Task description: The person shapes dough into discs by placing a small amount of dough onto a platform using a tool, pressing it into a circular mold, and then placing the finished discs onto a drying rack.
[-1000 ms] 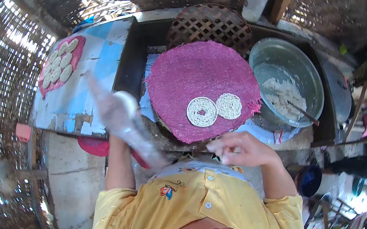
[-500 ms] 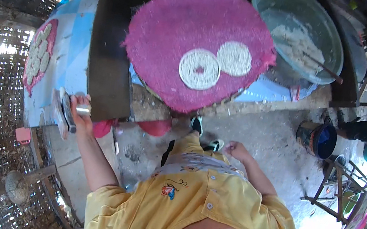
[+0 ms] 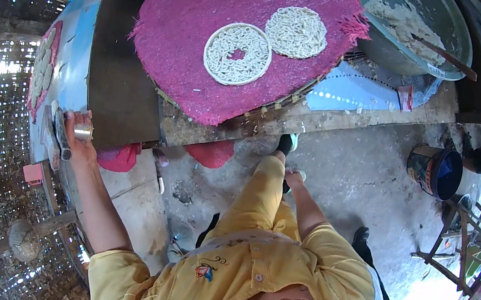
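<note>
Table corner (image 3: 76, 98), tool (image 3: 59, 130) lengthwise forward-left

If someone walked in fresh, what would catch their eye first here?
Probably the bright magenta cloth at top centre, bearing a ringed disc of pale strands and, to its right, a second disc. Next, the green basin of pale paste at upper right. Then, at the left, the left hand around a silvery cylinder.
</note>
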